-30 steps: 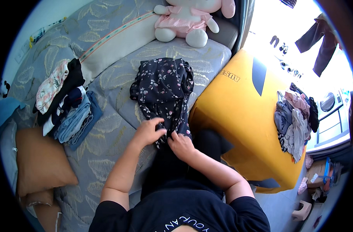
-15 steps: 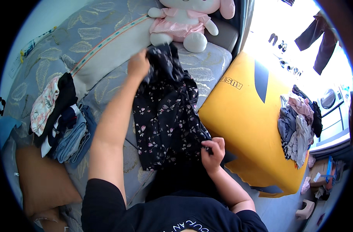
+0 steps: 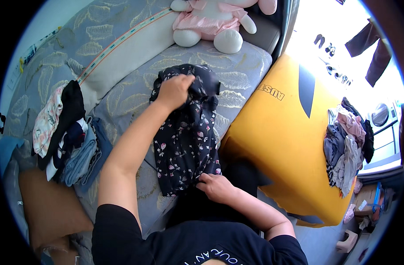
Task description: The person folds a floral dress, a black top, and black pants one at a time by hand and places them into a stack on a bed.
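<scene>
A black garment printed with small pink and white flowers (image 3: 184, 148) lies spread on the grey leaf-patterned sofa in front of me; its exact kind I cannot make out. My left hand (image 3: 176, 91) is closed on its far end, where the cloth is bunched and partly blurred. At the near right corner my right hand (image 3: 216, 187) pinches the garment's edge between thumb and fingers. The right side of the cloth is folded inward, making it narrower.
Folded clothes (image 3: 71, 137), jeans among them, lie at left above a brown cushion (image 3: 54, 205). A yellow-covered table (image 3: 259, 132) stands at right, carrying a clothes pile (image 3: 345, 141). A plush toy (image 3: 206, 28) sits at the back. A small stool (image 3: 347, 240) stands low right.
My right hand has moved left with the garment's near right corner, folding that side inward. My left hand has come right and slightly nearer with the far end.
</scene>
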{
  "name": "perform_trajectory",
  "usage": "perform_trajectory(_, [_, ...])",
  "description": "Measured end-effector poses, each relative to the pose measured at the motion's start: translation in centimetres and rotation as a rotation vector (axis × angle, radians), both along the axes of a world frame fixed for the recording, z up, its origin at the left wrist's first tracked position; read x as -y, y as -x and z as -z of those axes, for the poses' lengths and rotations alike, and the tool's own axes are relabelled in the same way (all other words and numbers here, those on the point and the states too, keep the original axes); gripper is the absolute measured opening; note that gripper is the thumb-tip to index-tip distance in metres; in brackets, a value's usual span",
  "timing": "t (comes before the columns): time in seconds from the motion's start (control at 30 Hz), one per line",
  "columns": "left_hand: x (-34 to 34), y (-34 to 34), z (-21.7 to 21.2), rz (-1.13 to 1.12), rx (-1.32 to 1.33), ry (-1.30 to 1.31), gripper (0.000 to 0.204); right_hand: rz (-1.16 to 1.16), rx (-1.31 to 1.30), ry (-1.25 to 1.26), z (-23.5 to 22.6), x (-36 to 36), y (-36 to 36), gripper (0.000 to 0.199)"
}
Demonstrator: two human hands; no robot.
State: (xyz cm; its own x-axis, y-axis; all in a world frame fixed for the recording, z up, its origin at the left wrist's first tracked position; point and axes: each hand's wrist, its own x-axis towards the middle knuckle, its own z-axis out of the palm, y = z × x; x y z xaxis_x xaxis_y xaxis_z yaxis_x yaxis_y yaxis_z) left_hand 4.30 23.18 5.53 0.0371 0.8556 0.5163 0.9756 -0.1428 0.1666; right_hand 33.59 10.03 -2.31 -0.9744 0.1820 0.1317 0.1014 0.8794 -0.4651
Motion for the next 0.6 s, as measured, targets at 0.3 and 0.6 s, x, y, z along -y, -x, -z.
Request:
perform_trajectory(0.3, [9.6,-2.0,2.5,0.127,-0.219,0.120,0.046,0.015,0.002,-0.009,1.5,2.2,0.4,0.020])
perform_trajectory(0.6, [23.8,-3.3,-2.0,0.104,-0.368,0.851,0.081,0.351,-0.361,-0.251,-0.7,-3.1,-2.9,0.045])
